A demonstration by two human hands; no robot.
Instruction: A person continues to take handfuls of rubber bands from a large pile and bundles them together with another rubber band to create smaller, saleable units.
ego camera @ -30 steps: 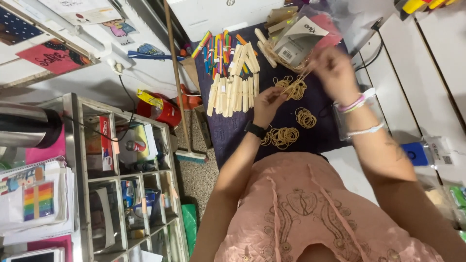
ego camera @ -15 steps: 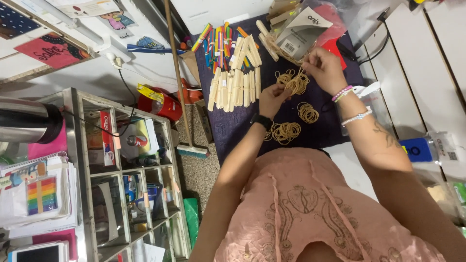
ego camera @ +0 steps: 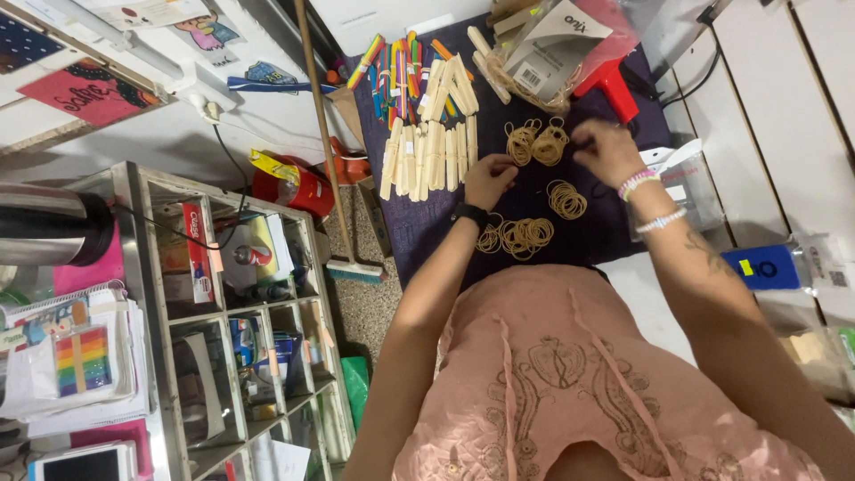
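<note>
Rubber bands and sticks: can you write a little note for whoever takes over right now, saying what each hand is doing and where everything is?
Left hand: fingers curled beside the plain wooden sticks, by the upper rubber-band pile; whether it pinches a band is unclear.
Right hand: fingertips at that same pile; grip unclear.
Things: more rubber bands in a small heap and a bigger one on the dark purple cloth; coloured sticks above the plain row.
Done: plain sticks lie laid out side by side.
Left: band piles loose, no stick visibly banded.
</note>
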